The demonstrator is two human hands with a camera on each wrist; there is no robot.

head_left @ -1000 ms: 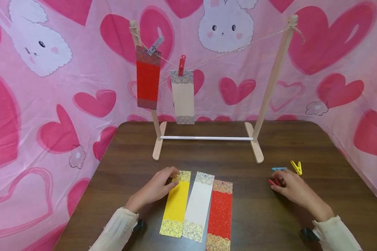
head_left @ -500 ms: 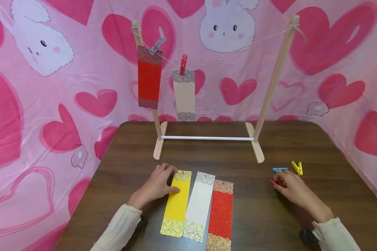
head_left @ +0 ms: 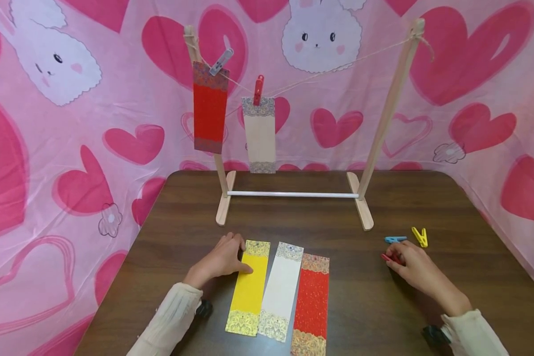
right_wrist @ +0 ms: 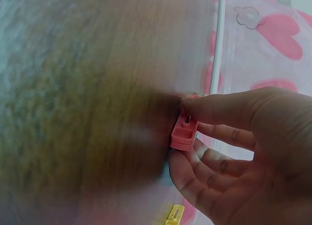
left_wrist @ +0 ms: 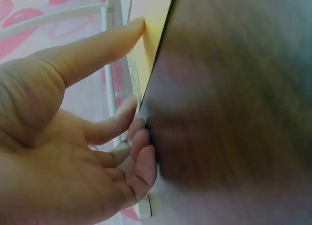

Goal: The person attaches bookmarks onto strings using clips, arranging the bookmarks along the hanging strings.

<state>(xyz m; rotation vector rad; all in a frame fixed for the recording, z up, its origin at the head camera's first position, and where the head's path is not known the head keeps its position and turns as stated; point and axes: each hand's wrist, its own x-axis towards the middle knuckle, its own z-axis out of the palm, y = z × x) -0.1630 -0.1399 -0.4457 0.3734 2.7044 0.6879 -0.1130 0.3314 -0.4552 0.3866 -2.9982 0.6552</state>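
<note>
My left hand [head_left: 222,256] rests at the left edge of a yellow card [head_left: 249,291] with lace-patterned ends, lying flat on the table. The left wrist view shows the thumb [left_wrist: 114,42] touching the card's face, the other fingers loosely bent beside its edge. My right hand [head_left: 416,264] holds a red clothespin [right_wrist: 185,130] between thumb and fingers, low over the tabletop; whether it touches the wood I cannot tell. Just beyond that hand lie a blue clothespin [head_left: 394,239] and a yellow clothespin [head_left: 421,237]. A white card [head_left: 281,291] and a red card [head_left: 312,301] lie right of the yellow one.
A wooden stand [head_left: 387,116] with a sagging string [head_left: 338,69] stands at the back. On the string hang a red card [head_left: 210,112] under a grey clothespin [head_left: 221,62] and a cream card [head_left: 260,133] under a red clothespin [head_left: 258,90]. A white rod [head_left: 293,194] joins the stand's feet.
My left thumb has shifted down along the yellow card, and its fingers have drawn back off the top corner. The right fingers have gathered around the red clothespin.
</note>
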